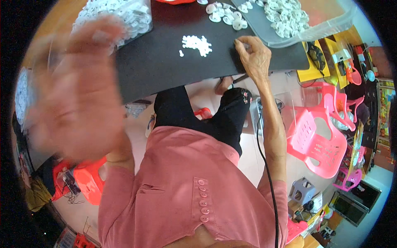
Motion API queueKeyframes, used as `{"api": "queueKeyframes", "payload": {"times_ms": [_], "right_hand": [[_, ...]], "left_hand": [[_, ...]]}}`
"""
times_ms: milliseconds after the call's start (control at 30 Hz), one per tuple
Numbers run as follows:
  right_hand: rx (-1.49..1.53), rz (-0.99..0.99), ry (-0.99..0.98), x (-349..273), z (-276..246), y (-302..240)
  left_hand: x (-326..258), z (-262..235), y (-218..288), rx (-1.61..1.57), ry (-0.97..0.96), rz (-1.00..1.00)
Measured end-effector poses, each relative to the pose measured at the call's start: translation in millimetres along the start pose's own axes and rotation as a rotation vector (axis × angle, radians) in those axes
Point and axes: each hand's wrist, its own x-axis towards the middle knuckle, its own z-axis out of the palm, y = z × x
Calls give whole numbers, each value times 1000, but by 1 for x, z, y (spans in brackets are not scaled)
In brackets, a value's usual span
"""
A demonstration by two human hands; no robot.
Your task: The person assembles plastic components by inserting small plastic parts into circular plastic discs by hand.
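My left hand (78,91) is raised close to the camera, large and smeared by motion, so its fingers cannot be read. It covers part of the clear bin (148,25) of small white plastic pieces at the far left. On the dark tabletop, my right hand (255,57) rests near the front edge with its fingers curled in; whatever may be in them is hidden. Between the hands lies a small heap of white peg-like pieces (197,44), one piece apart from it. Beyond my right hand are loose round white pieces (227,15).
A clear tray (285,42) of round white pieces (285,18) stands at the far right. Something red (175,1) shows at the far edge. Pink plastic chairs (318,142) stand to the right, a red stool (90,182) to the left. A black cable (269,177) runs down beside my right arm.
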Motion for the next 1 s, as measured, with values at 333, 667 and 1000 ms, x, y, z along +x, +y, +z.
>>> {"api": "queueKeyframes", "payload": {"times_ms": [333, 667, 1000], "right_hand": [[254, 333, -94, 3, -16, -6], [77, 77, -159, 1, -8, -15], [319, 160, -138, -4, 2, -24]], "left_hand": [[-58, -65, -100, 252, -88, -554], [-52, -52, -128, 443, -254, -580], [-40, -54, -143, 455, -244, -569]]}}
